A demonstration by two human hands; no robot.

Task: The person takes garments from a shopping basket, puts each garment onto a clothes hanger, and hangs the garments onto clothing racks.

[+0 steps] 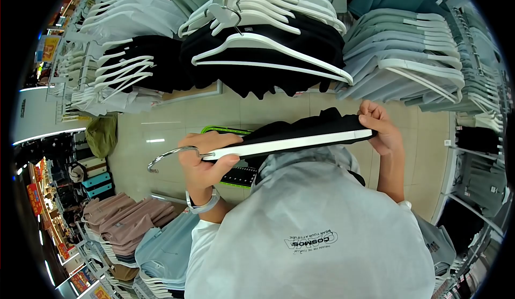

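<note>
A white clothes hanger (289, 145) with a curved metal hook runs sideways in front of my chest. My left hand (204, 159) is closed around its neck, and the hook sticks out to the left past that hand. A black garment (316, 124) hangs bunched along the hanger; its exact kind does not show. At the hanger's right end my right hand (382, 127) pinches the garment's edge between thumb and fingers. Straight ahead on the rack, an empty white hanger (279, 44) hangs in front of several black garments (247, 76).
Grey-blue shirts (391, 52) hang at front right, more black garments (139, 49) at front left. Pink shirts (129, 216) and light blue shirts (166, 248) hang behind on the left. A green-edged black item (236, 176) is below my hands. An olive bag-like item (101, 135) stands left.
</note>
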